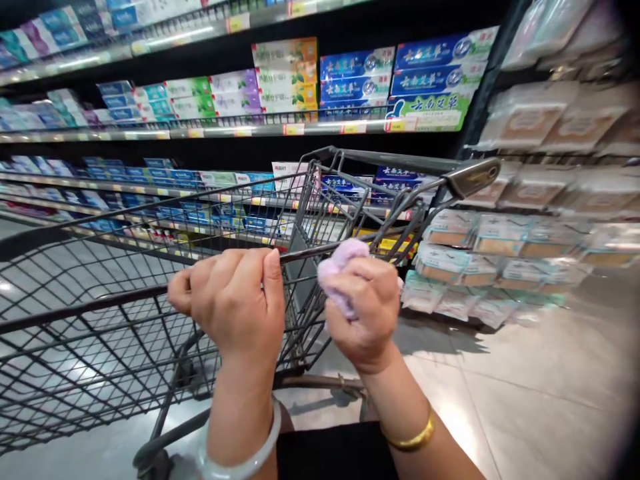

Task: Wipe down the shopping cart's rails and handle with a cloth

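A dark wire shopping cart (100, 305) stands side-on before me. Its handle (400, 161) is at the right end. My left hand (233, 307) is closed round the cart's near top rim, with the thumb pressed against the fist. Just to the right, my right hand (373, 303) is closed on a crumpled lilac cloth (345, 267). Part of the cloth bulges out past the fingers. This hand is at the rim, near the handle end; whether it touches the rim I cannot tell.
Beyond the cart, long shelves carry toothpaste boxes (357, 77) and price tags (293, 129). At the right, clear-wrapped packages (530, 123) hang in rows, down to packs (450, 303) near the floor. Pale floor tiles (480, 387) show at the lower right.
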